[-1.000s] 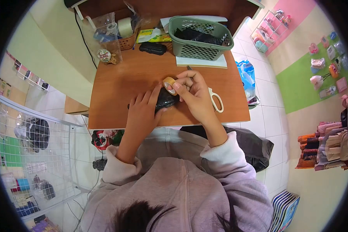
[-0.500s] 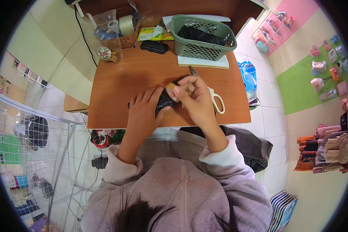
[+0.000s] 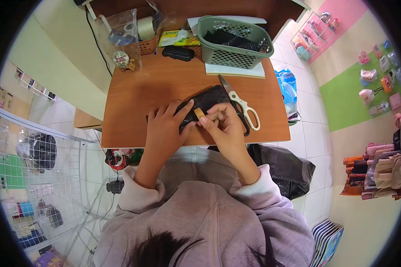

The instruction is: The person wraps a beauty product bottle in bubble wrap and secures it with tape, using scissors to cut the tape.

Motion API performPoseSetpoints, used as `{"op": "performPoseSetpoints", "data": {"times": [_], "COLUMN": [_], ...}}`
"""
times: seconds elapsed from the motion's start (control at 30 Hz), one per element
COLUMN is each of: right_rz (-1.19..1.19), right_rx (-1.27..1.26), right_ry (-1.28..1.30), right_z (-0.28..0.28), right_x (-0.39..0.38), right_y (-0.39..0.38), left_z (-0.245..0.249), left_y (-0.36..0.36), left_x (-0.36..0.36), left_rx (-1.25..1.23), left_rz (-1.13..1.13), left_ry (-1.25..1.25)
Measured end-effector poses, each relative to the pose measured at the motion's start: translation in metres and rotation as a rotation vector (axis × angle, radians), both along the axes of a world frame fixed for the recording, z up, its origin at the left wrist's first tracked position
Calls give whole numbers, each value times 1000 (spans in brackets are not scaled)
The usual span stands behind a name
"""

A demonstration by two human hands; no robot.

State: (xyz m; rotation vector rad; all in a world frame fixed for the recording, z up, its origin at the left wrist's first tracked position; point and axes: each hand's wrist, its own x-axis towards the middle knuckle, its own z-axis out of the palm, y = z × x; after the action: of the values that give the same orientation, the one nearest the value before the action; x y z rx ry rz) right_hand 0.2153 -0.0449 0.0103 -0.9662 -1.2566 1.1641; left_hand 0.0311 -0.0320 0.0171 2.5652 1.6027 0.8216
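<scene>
Left hand (image 3: pixel 164 124) spreads over black parcel (image 3: pixel 209 96), slanting lengthwise far-right; right hand (image 3: pixel 225 123) pinches tape (image 3: pixel 199 113).

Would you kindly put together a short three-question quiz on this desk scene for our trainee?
1. Which hand holds the tape roll?
2. True or false: the scissors are held in the left hand.
3. What colour are the contents of the green basket, mainly: A) white, B) black, C) orange?

Key:
1. The right hand.
2. False; the scissors lie on the table, and the left hand rests on the black package.
3. B.
</scene>
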Motion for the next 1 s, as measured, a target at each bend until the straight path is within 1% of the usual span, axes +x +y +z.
{"op": "performPoseSetpoints", "data": {"times": [0.1,0.2,0.33,0.5,0.6,0.67,0.7,0.8,0.9,1.0], "right_rz": [-22,-44,-51,-70,-89,-95,-102,-59,-58,-88], "right_rx": [-18,-24,-65,-182,-163,-143,-137,-33,97,126], "right_ry": [-4,95,10,-77,-138,-89,-63,-262,-344,-203], "right_z": [-6,-4,-19,-4,-17,-19,-20,-22,-22,-12], "right_x": [3,3,8,7,9,6,5,12,15,16], "right_y": [-5,-15,-18,-27,-26,-27,-30,-32,-34,-32], "left_z": [2,-2,0,-3,-3,-4,-3,4,14,19], "left_y": [0,2,1,2,4,3,2,5,9,13], "left_x": [0,-1,-1,-2,-4,-6,-7,-10,-13,-16], "left_rx": [41,48,33,29,45,53,-3,-156,-322,-518], "left_rz": [4,13,-1,8,-6,-15,-20,-33,-31,-52], "left_ry": [31,22,6,11,18,20,-25,-147,-280,-479]}}
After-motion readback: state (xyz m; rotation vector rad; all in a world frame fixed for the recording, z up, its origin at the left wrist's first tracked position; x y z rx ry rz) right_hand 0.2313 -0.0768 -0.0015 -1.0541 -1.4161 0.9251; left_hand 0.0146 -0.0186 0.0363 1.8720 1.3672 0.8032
